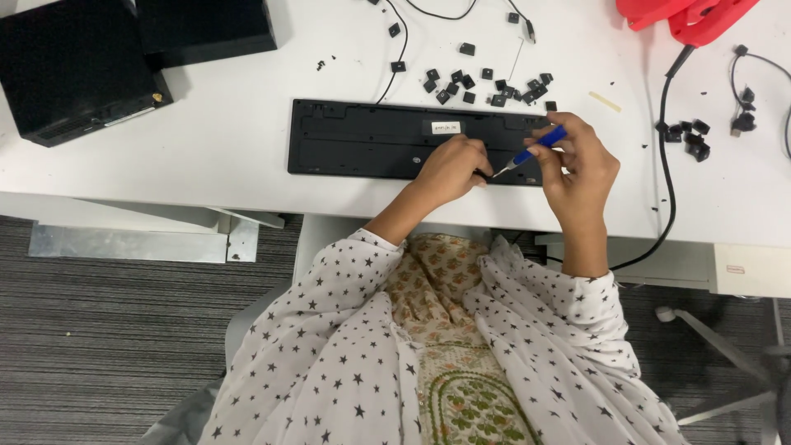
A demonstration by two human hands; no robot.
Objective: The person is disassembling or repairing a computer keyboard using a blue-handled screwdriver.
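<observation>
- An office or tech workroom
- White desk (206, 156) over grey carpet (107, 346)
- Black computer boxes (74, 66), loose cables (667, 165) (keycaps (486, 82) scattered about)

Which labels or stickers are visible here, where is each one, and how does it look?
White label: small rectangle with dark print, top middle of the black keyboard back.
Pale sticker: small rectangle with red print, on the white box under the desk edge, right side.
No screens or packages.
</observation>
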